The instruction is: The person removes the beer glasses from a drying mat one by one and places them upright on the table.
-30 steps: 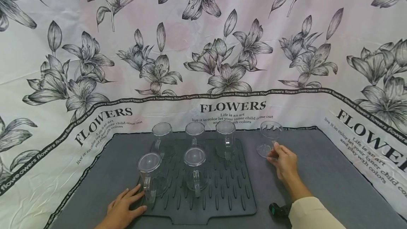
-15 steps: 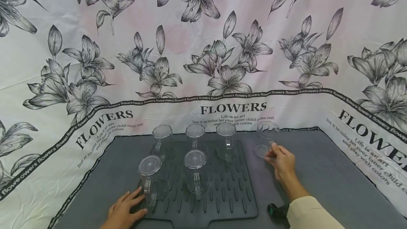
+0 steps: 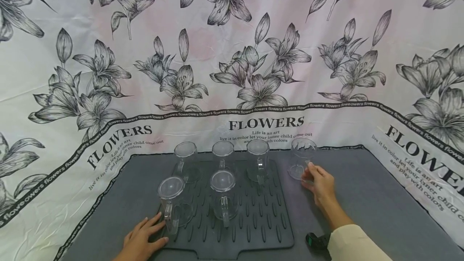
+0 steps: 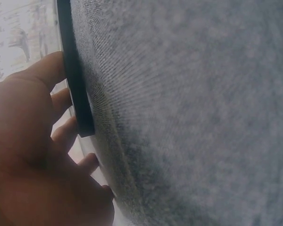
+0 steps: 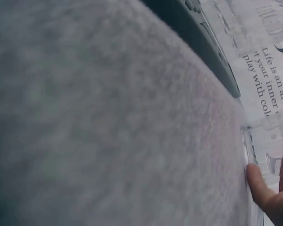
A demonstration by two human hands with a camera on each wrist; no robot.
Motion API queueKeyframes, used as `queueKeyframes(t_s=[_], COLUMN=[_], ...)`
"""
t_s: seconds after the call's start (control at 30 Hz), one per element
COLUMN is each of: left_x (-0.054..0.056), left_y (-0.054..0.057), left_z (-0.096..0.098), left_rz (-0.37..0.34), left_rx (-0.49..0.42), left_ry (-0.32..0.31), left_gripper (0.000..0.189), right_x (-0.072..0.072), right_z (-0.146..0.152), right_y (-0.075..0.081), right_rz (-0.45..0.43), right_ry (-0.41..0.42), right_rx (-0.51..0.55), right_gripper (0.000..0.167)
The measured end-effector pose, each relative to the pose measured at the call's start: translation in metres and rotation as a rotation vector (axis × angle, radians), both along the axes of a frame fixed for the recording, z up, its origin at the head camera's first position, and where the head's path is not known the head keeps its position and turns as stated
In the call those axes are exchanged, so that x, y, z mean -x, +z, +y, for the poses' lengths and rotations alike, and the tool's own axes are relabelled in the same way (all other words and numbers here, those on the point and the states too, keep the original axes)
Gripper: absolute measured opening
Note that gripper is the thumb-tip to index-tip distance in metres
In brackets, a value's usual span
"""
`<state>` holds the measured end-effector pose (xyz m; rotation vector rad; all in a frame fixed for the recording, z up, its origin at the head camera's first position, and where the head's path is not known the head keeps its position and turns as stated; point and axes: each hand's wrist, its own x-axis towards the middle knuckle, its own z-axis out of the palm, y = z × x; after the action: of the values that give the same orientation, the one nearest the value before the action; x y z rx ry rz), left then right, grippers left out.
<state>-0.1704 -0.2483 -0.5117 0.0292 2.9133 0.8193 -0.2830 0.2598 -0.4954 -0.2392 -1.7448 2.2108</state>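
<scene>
On the right of the table my right hand (image 3: 320, 184) pinches the handle of a clear glass mug (image 3: 303, 153), which stands upright beside the mat. In the right wrist view only a thumb and part of another finger show, with the mug's clear handle (image 5: 273, 164) by them. My left hand (image 3: 143, 237) rests with spread fingers along the left edge of a dark drying mat (image 3: 261, 235). Its fingertips meet the mat's edge (image 4: 78, 94) in the left wrist view. Nearest to that hand is an upside-down glass mug (image 3: 171, 188) at the mat's front left.
Another inverted mug (image 3: 222, 182) stands at the mat's front middle. Along the back are three more: a left mug (image 3: 185, 150), a middle mug (image 3: 222, 149) and a right mug (image 3: 257, 148). A black strapped device (image 3: 317, 241) lies by the right sleeve. Floral cloth (image 3: 203, 67) rises behind the grey table.
My right hand has shifted slightly left with the mug, bringing it nearer the mat. The left hand keeps its place at the mat's edge.
</scene>
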Motion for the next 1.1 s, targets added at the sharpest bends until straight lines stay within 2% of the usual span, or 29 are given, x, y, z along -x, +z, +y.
queueKeyframes(t_s=[0.13, 0.3, 0.47, 0.57, 0.8, 0.97, 1.1], left_x=[0.000, 0.000, -0.001, -0.001, 0.000, -0.001, -0.002], left_y=[0.000, 0.001, 0.001, 0.000, -0.002, -0.001, 0.000], left_z=[-0.001, -0.003, -0.002, -0.002, -0.002, -0.001, -0.001], left_rz=[-0.006, -0.003, 0.006, 0.003, -0.008, 0.004, 0.011], left_rx=[-0.012, -0.006, -0.004, -0.008, -0.009, -0.011, -0.012], left_ry=[0.000, -0.005, -0.015, -0.021, -0.019, -0.019, -0.021], left_gripper=[0.061, 0.061, 0.061, 0.061, 0.062, 0.062, 0.061], right_x=[-0.007, -0.017, -0.035, -0.048, -0.075, -0.090, -0.099], right_z=[0.000, 0.001, 0.000, -0.002, -0.016, -0.025, -0.030], right_y=[0.005, 0.019, 0.041, 0.054, 0.078, 0.093, 0.101], right_rz=[-0.027, 0.003, 0.122, 0.221, 0.432, 0.618, 0.663], right_ry=[-0.018, -0.136, -0.174, -0.146, -0.054, 0.085, 0.164], right_rx=[-0.123, -0.254, -0.210, -0.143, -0.066, -0.004, -0.001], right_gripper=[0.044, 0.039, 0.030, 0.027, 0.024, 0.024, 0.024])
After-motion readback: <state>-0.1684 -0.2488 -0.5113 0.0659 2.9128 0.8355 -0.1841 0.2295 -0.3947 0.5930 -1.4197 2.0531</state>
